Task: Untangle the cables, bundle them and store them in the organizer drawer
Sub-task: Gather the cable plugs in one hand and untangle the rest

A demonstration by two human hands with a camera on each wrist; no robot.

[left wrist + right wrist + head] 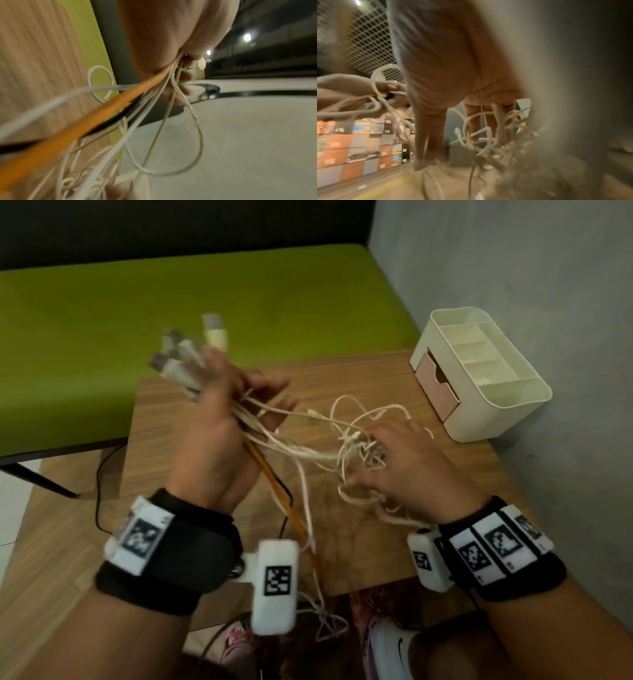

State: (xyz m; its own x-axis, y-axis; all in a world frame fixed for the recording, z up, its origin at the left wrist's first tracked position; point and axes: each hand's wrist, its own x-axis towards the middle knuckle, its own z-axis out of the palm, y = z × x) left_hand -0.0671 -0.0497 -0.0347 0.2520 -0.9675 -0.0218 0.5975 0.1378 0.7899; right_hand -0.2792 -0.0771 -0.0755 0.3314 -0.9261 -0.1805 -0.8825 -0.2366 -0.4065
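My left hand (236, 409) is raised over the wooden table (342, 378) and grips a bunch of white cables near their ends. Their plugs (185, 354) fan out above the fist. An orange cable (274, 477) and a thin black one also run down from this grip, seen close in the left wrist view as the orange cable (102, 108) among white loops (171, 121). The strands stretch right to a white tangle (359, 446) on the table. My right hand (394, 460) lies on the tangle, its straight fingers (474, 121) poked down among the loops (481, 136).
A cream organizer (507, 398) with open top compartments stands at the table's far right by the grey wall; its pink drawer (436, 385) is shut. A green bench (171, 302) lies behind and to the left. Cable ends hang off the near table edge.
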